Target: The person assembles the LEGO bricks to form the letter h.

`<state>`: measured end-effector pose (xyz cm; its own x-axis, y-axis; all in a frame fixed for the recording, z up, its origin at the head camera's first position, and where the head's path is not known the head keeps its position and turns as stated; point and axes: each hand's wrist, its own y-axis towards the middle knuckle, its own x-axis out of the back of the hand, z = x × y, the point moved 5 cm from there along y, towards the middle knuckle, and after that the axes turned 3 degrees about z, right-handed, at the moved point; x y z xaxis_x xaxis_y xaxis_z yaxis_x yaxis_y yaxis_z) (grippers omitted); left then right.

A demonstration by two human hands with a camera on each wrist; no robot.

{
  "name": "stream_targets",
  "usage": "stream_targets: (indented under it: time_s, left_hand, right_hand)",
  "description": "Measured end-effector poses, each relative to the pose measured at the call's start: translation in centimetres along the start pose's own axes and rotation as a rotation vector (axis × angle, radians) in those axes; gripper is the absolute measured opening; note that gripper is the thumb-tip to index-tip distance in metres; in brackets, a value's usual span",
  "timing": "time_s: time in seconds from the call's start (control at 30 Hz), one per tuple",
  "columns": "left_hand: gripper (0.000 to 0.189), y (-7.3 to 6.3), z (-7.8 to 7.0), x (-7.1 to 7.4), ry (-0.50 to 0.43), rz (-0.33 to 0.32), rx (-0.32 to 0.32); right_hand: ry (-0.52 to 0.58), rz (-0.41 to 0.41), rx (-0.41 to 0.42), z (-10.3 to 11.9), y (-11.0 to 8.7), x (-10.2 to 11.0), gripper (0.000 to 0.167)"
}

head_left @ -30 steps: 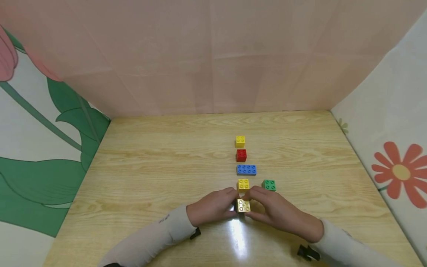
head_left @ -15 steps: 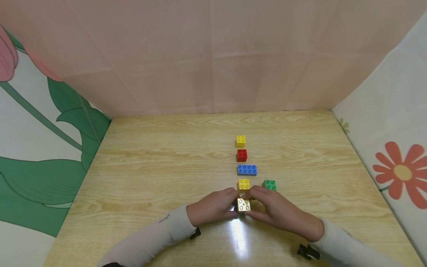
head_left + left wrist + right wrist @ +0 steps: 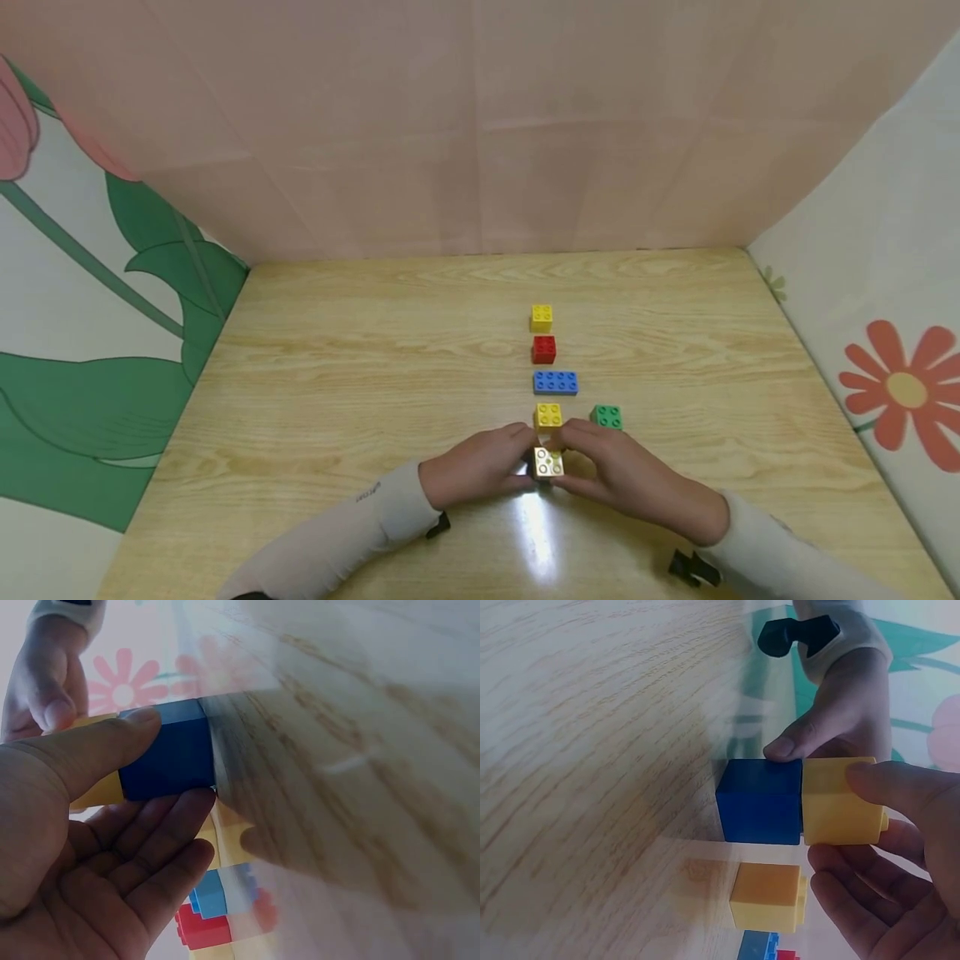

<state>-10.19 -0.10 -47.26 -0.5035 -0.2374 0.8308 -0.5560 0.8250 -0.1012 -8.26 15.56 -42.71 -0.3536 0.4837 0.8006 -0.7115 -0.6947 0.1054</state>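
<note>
Both hands meet at a two-brick stack on the near part of the table. On top is a yellow toy building brick (image 3: 548, 462), its four-stud top facing up; beneath it sits a dark blue brick (image 3: 759, 802), hidden from the head view. My left hand (image 3: 480, 465) pinches the blue brick between thumb and fingers. From the other side, my right hand (image 3: 626, 471) holds the yellow brick the same way. In the right wrist view the two bricks lie flush, with only a thin seam between them.
Behind the stack, a yellow brick (image 3: 548, 416), a long blue brick (image 3: 555, 382), a red brick (image 3: 543, 349) and another yellow brick (image 3: 541, 317) form a line going away. A green brick (image 3: 607, 417) stands right of it, close behind the right hand's knuckles.
</note>
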Motion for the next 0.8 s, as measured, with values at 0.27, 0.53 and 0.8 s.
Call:
stream_targets:
  time_s: [0.27, 0.53, 0.8]
  left_hand:
    - [0.048, 0.05, -0.01, 0.00, -0.001, 0.016, 0.015]
    - [0.048, 0.08, 0.01, 0.00, 0.003, 0.009, 0.022]
    - [0.051, 0.05, 0.08, -0.16, -0.003, 0.021, 0.019]
  right_hand:
    - [-0.006, 0.019, -0.026, 0.10, -0.01, 0.03, 0.029]
    - [-0.017, 0.029, -0.010, 0.16, 0.07, 0.18, 0.028]
    - [-0.006, 0.070, -0.046, -0.04, 0.16, 0.16, 0.029]
